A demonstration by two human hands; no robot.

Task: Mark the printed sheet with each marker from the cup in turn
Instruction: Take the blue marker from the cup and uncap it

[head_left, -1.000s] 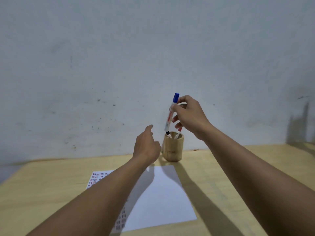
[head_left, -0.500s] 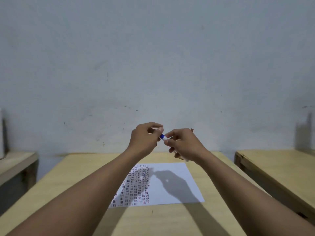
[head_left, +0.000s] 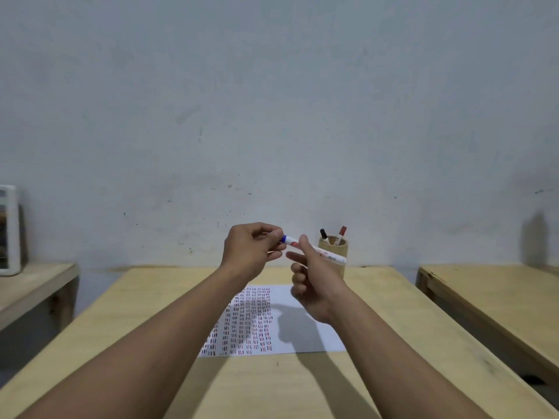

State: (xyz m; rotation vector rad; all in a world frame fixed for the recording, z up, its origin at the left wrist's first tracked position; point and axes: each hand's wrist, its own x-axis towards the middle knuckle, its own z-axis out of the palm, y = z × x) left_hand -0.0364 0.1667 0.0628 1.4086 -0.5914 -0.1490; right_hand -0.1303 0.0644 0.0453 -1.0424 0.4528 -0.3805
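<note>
A white marker with a blue cap point(head_left: 328, 256) is held level above the desk between both hands. My left hand point(head_left: 251, 252) pinches the blue cap end, and the cap sits on the barrel. My right hand point(head_left: 314, 282) grips the white barrel. Below them lies the printed sheet point(head_left: 305, 334), its left half covered in rows of red and dark marks. The wooden cup point(head_left: 338, 252) stands behind my right hand near the wall, with a black-capped marker point(head_left: 324, 234) and a red-capped marker point(head_left: 341, 232) sticking out.
The sheet lies on a light wooden desk point(head_left: 151, 313) set against a grey wall. A second desk point(head_left: 499, 297) stands to the right across a gap, and a third point(head_left: 33, 285) to the left carries a white object point(head_left: 9, 231) at its far end.
The blue-capped marker was lifted out of the cup by my right hand, then brought toward me. My left hand came up and took hold of its cap. The view pulled back.
</note>
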